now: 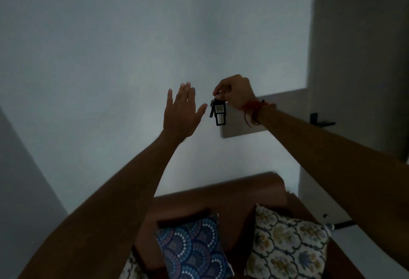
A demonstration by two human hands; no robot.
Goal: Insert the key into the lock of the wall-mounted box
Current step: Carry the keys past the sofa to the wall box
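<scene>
The right hand (235,94) is raised toward the wall, its thumb and forefinger pinched closed on the ring at the top of a key bunch (218,110). The bunch hangs freely below the fingers: a dark key blade beside a black rectangular fob with pale panels. Held by the ring in this way, the key is judged to be carried and not yet presented for insertion. A red thread (251,110) is tied round the right wrist.

The left hand (182,113) is raised just beside the bunch, fingers spread wide and empty, its thumb close to the fob but apart from it. It is judged to be placed to steady or take the dangling key.

The wall-mounted box (243,127), a pale grey panel, is seen directly behind the right wrist, partly hidden by it. No lock can be made out in the dim light.

Below, a brown sofa (221,197) carries a blue patterned cushion (194,250) and a floral cushion (287,245). A dark door handle (321,121) is noted further right.
</scene>
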